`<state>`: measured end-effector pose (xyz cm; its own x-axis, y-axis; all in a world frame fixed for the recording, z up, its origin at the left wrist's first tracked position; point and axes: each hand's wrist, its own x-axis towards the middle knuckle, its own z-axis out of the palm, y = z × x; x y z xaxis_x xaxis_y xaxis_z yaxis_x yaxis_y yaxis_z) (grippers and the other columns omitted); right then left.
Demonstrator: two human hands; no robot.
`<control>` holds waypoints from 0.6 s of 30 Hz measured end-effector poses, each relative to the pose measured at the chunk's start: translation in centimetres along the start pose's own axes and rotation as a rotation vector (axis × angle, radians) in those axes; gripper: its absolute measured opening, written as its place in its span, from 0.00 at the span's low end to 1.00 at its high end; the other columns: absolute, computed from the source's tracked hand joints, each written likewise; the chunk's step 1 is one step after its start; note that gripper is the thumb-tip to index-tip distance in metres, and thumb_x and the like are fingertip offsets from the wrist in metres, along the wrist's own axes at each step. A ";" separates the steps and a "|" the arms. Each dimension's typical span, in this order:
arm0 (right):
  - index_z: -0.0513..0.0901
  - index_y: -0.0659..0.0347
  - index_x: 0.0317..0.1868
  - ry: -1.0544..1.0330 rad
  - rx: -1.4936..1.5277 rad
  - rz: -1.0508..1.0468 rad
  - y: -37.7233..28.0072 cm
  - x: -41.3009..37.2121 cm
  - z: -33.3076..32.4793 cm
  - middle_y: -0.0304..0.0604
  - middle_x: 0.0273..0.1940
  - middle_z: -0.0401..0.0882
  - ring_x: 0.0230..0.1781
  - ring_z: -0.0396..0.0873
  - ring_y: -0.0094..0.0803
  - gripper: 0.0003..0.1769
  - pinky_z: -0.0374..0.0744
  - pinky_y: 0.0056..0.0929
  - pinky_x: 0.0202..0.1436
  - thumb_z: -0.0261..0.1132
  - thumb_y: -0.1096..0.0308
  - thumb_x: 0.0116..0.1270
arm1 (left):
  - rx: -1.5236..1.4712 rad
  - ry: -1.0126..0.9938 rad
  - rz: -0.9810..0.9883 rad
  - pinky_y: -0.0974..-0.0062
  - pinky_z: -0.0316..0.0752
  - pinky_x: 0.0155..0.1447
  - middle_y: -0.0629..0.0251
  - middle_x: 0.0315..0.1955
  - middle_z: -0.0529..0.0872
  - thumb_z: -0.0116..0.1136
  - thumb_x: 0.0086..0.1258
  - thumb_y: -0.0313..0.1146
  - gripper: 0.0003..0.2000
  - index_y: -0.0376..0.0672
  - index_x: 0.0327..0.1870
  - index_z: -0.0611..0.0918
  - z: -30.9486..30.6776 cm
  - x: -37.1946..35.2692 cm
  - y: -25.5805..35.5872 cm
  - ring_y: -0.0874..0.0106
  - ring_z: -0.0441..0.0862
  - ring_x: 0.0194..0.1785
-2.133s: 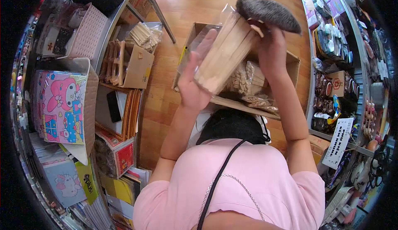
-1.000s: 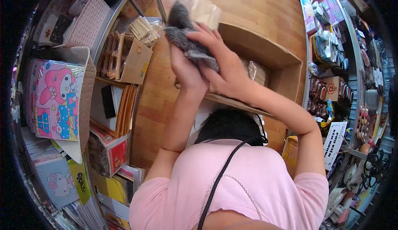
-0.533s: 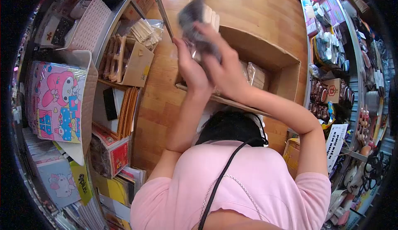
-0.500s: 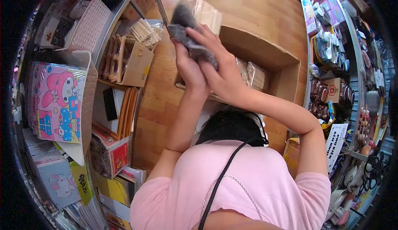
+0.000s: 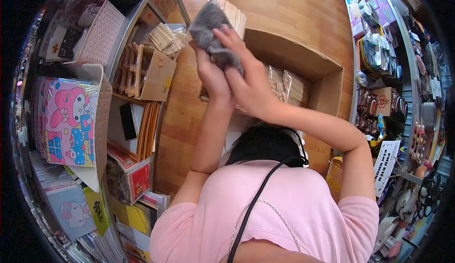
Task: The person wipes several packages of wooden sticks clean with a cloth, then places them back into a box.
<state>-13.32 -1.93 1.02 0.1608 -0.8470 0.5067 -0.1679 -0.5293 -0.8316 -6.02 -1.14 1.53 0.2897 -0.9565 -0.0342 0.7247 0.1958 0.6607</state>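
A grey cloth [image 5: 208, 22] lies bunched between my two hands, over a clear packet of pale wooden sticks [image 5: 237, 20]. My left hand [image 5: 215, 79] supports the packet from below and the left, its fingers mostly hidden behind cloth and packet. Pressed flat onto the cloth is my right hand [image 5: 252, 82], fingers stretched along it and slightly blurred. Both wrists come close together. Just beyond and right of the hands stands an open cardboard box [image 5: 294, 49], with more packets of wooden pieces [image 5: 284, 85] inside.
Shelving on the left holds a carton of cartoon-printed packs [image 5: 71, 120], a pink basket [image 5: 102, 30], wooden frames [image 5: 148, 130] and a box of wooden items [image 5: 156, 75]. On the right, another shelf [image 5: 403, 83] carries small packaged goods. Wooden floor [image 5: 298, 2] runs between them.
Both hands, with the cloth and packet, have shifted slightly left. The cloth now spreads wider over the packet, and the right hand has slid along with it.
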 end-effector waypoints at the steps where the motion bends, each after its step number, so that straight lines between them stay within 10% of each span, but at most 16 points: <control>1: 0.68 0.61 0.60 -0.050 -0.027 -0.059 -0.7 0.3 -0.3 0.62 0.59 0.66 0.60 0.68 0.52 0.28 0.64 0.37 0.64 0.50 0.75 0.56 | -0.110 0.014 -0.019 0.66 0.60 0.66 0.61 0.58 0.71 0.29 0.75 0.52 0.26 0.41 0.62 0.65 -0.1 0.3 -0.1 0.66 0.68 0.61; 5: 0.70 0.62 0.59 -0.018 -0.016 -0.038 0.7 3.9 -0.5 0.62 0.61 0.64 0.63 0.64 0.53 0.26 0.61 0.36 0.67 0.51 0.73 0.57 | 0.017 -0.031 0.029 0.67 0.58 0.67 0.61 0.60 0.69 0.29 0.74 0.53 0.28 0.41 0.64 0.63 1.6 -2.1 -0.3 0.66 0.66 0.63; 10: 0.71 0.64 0.57 0.037 0.102 0.355 0.5 5.0 -0.8 0.54 0.32 0.78 0.32 0.75 0.42 0.22 0.72 0.40 0.42 0.48 0.68 0.62 | 0.145 0.051 0.078 0.77 0.60 0.62 0.61 0.54 0.72 0.31 0.74 0.56 0.29 0.38 0.60 0.67 1.4 -2.9 -1.7 0.74 0.67 0.58; 11: 0.70 0.63 0.58 -0.061 0.137 0.537 -0.2 3.9 -0.7 0.59 0.41 0.79 0.41 0.77 0.46 0.23 0.72 0.39 0.49 0.48 0.70 0.62 | 0.042 0.046 0.042 0.77 0.60 0.62 0.61 0.54 0.72 0.31 0.74 0.56 0.29 0.38 0.59 0.68 1.9 -2.8 -0.9 0.74 0.67 0.58; 13: 0.69 0.62 0.59 -0.035 0.097 0.269 -1.1 0.5 0.6 0.62 0.50 0.75 0.52 0.75 0.49 0.24 0.69 0.38 0.56 0.49 0.72 0.61 | 0.081 0.128 0.047 0.77 0.61 0.61 0.63 0.54 0.72 0.30 0.74 0.56 0.28 0.39 0.57 0.69 1.0 -1.1 -0.2 0.74 0.68 0.57; 18: 0.69 0.62 0.59 0.033 0.094 0.069 0.7 2.9 0.8 0.64 0.54 0.71 0.56 0.72 0.48 0.24 0.68 0.36 0.59 0.49 0.72 0.60 | 0.060 0.021 0.056 0.75 0.59 0.64 0.62 0.56 0.71 0.27 0.74 0.56 0.30 0.37 0.62 0.65 2.0 -2.2 0.3 0.73 0.67 0.60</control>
<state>-12.24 -4.71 1.69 0.1196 -0.8833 0.4533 -0.0855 -0.4641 -0.8817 -7.67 0.55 3.31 0.3421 -0.9396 -0.0113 0.6687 0.2350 0.7054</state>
